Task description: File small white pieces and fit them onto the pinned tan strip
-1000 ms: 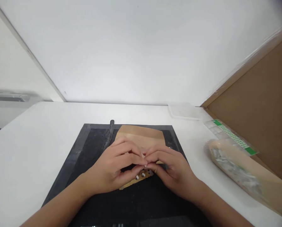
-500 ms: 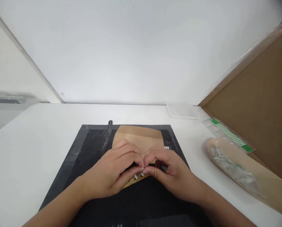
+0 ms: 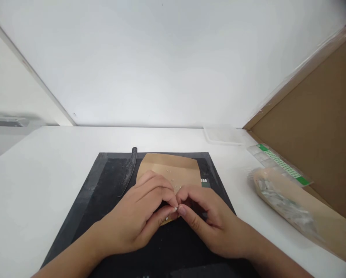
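Observation:
Over a brown sheet of paper (image 3: 170,164), my two hands meet fingertip to fingertip. My left hand (image 3: 150,210) is closed in a pinch of thumb and fingers on a tiny white piece (image 3: 175,208). On the other side of that piece, my right hand (image 3: 210,216) is also closed, its thumb and index fingertip touching it. What exactly the piece is cannot be made out. Several small pale crumbs lie on the paper. A small white bit (image 3: 167,218) shows below my left fingertips. Most of the sheet's near part is hidden by the hands.
The paper lies on a black mat (image 3: 109,189) on a white table (image 3: 60,166). A curved black blade-like tool (image 3: 129,173) rests at the mat's left. Small white pieces (image 3: 203,180) sit beside the paper. Rightward are a clear tray (image 3: 223,137), a green-and-white labelled strip (image 3: 283,164) and a bag (image 3: 303,210).
My right hand has shifted slightly down, and its thumb has turned so the nail shows. White bits seen beneath the fingertips are now mostly covered. The pinch stays together.

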`<state>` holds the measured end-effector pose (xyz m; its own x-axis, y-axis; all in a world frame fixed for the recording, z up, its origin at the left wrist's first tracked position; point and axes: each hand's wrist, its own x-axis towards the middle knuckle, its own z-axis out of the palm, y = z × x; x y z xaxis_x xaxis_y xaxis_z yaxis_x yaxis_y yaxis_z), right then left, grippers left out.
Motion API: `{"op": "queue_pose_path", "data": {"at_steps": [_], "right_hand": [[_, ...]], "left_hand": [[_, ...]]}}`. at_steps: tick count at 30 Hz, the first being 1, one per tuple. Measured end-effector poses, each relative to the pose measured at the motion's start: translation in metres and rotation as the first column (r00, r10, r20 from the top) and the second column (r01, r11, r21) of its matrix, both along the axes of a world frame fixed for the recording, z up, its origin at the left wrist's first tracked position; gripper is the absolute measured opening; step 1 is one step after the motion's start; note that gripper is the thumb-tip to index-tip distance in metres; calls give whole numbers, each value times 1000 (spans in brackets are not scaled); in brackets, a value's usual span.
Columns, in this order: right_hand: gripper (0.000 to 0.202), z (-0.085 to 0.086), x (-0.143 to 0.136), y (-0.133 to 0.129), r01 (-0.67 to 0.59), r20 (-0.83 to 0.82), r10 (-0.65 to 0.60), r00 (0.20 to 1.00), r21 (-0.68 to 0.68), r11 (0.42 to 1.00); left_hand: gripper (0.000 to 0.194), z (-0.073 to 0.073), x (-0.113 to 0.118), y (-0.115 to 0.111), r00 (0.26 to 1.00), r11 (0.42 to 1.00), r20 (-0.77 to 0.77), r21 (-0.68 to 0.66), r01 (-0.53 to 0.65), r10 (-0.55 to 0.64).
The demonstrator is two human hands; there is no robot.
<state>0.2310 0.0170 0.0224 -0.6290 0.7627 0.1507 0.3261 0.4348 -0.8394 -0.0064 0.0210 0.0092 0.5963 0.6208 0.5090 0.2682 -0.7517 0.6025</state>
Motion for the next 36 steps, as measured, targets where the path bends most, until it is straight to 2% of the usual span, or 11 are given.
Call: {"op": "queue_pose_path", "data": {"at_steps": [4, 10, 15, 20, 27, 32, 36], "right_hand": [[28, 3, -1, -1, -62, -37, 64, 997, 59, 996], [24, -6, -5, 0, -8, -132, 30, 991, 169, 986], [19, -12, -8, 0, 68, -138, -34, 990, 252, 965], [19, -16, -10, -1, 147, -58, -136, 989, 312, 939], [17, -18, -9, -2, 189, 50, -241, 969, 475, 859], [15, -18, -9, 2, 147, 72, -207, 976, 486, 861], [15, -18, -10, 1, 139, 58, -183, 981, 439, 888]], "left_hand": [[15, 0, 1, -4, 1000, 1000, 22, 23, -4, 4], [21, -1, 2, 0, 990, 994, 136, 93, -56, 43], [25, 2, 3, 4, 981, 989, 189, 128, -69, 44], [24, -4, 7, 3, 966, 989, 223, 32, -146, 135], [20, -5, 11, -3, 953, 971, 216, -156, -181, 212], [20, -3, 11, -4, 952, 960, 201, -206, -189, 230], [21, -2, 9, -4, 961, 961, 175, -215, -174, 213]]}}
